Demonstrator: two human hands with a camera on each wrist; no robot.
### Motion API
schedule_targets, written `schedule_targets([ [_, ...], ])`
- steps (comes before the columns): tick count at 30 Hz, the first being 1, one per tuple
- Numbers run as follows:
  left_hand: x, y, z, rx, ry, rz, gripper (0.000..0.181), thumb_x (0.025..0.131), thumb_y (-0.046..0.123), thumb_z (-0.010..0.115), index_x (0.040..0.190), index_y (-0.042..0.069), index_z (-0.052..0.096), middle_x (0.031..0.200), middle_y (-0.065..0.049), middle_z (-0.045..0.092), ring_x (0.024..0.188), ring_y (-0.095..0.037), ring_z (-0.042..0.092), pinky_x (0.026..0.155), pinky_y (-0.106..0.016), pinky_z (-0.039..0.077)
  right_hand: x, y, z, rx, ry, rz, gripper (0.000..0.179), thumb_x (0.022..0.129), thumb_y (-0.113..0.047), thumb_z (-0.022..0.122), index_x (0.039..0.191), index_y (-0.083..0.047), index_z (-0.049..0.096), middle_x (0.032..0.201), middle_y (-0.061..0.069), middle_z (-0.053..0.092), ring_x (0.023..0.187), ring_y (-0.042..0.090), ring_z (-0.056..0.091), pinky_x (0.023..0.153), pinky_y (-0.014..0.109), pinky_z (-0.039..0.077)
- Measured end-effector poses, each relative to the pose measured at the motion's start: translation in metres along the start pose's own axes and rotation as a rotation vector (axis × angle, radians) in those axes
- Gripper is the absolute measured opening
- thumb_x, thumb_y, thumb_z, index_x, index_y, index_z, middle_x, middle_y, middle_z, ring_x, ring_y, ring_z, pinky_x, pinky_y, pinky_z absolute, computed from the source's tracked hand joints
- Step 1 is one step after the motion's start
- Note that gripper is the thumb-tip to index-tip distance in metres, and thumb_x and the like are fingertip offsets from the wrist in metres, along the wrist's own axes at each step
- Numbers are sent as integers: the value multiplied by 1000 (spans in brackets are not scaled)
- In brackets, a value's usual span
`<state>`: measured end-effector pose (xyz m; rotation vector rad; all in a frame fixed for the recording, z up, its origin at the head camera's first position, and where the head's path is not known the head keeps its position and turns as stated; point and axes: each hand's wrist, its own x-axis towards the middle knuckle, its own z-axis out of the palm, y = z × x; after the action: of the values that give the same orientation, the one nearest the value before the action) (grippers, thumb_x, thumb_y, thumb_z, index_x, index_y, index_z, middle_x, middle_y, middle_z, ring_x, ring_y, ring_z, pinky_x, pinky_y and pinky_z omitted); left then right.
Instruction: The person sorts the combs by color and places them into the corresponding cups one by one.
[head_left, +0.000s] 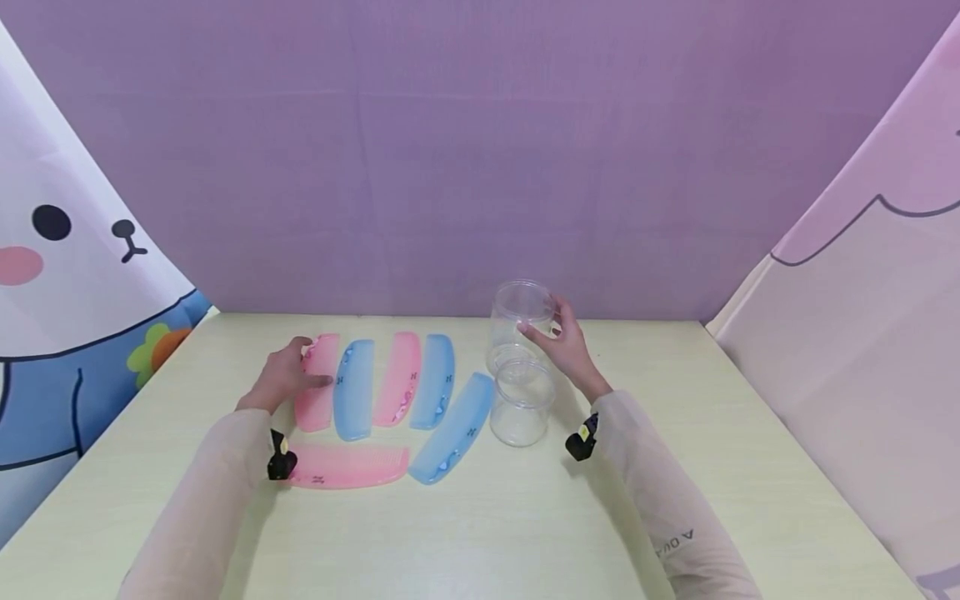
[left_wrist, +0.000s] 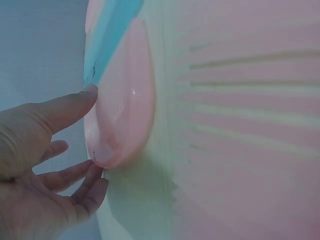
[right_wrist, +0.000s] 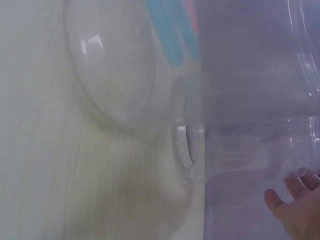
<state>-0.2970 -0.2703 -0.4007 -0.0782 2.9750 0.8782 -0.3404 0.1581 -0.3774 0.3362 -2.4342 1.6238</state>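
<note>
In the head view, my left hand [head_left: 281,377] is at the leftmost pink comb [head_left: 318,408], its thumb on one side and its fingers at the far end. The left wrist view shows the thumb and fingertips of my left hand [left_wrist: 55,160] right at the edges of this pink comb [left_wrist: 127,110], which lies on the table. My right hand [head_left: 561,340] grips the rear clear plastic jar [head_left: 504,333] near its rim, thumb towards me and fingers round the far right side. A second, shorter clear jar [head_left: 520,425] stands upright just in front.
Right of that comb lie a blue comb [head_left: 354,392], a pink comb [head_left: 401,375], a blue comb [head_left: 435,379] and a slanted blue comb [head_left: 456,429]. Another pink comb [head_left: 348,465] lies crosswise in front. A purple cloth [head_left: 465,183] hangs behind the table [head_left: 465,542].
</note>
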Motion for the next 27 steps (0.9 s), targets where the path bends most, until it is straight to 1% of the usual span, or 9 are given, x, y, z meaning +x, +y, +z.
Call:
schedule_targets([
  [7, -3, 5, -1, -38, -4, -46, 82, 77, 23, 72, 136, -5, 23, 128, -34, 39, 112, -47, 42, 93, -56, 42, -1, 0, 0, -2, 5, -6, 80, 81, -35, 67, 143, -13, 21, 146, 10, 30, 133, 28, 31, 106, 44, 33],
  [11, -2, 5, -2, -45, -4, -64, 82, 75, 25, 74, 135, -4, 27, 128, -33, 39, 113, -47, 41, 93, -56, 42, -2, 0, 0, -1, 5, -9, 79, 81, -34, 67, 143, -13, 22, 146, 10, 30, 133, 29, 31, 106, 44, 33],
  [18, -2, 5, -4, -20, -1, -64, 77, 74, 26, 74, 130, -7, 34, 126, -33, 42, 112, -46, 43, 94, -54, 42, -1, 1, 0, 3, 1, -15, 79, 81, -35, 67, 143, -13, 21, 145, 10, 31, 133, 29, 31, 106, 45, 33],
  [23, -4, 8, -5, -7, 0, -61, 77, 73, 27, 74, 129, -9, 35, 125, -33, 42, 112, -46, 43, 94, -54, 42, -1, 1, 0, 3, 0, -12, 80, 81, -36, 67, 143, -13, 22, 145, 10, 31, 133, 29, 31, 106, 46, 33],
  [27, -5, 8, -7, -10, 20, -45, 77, 73, 24, 74, 130, -9, 35, 126, -34, 42, 112, -46, 43, 94, -54, 41, -2, 0, 0, 3, 2, -11, 79, 81, -36, 67, 142, -14, 23, 145, 10, 31, 133, 28, 32, 106, 46, 33],
])
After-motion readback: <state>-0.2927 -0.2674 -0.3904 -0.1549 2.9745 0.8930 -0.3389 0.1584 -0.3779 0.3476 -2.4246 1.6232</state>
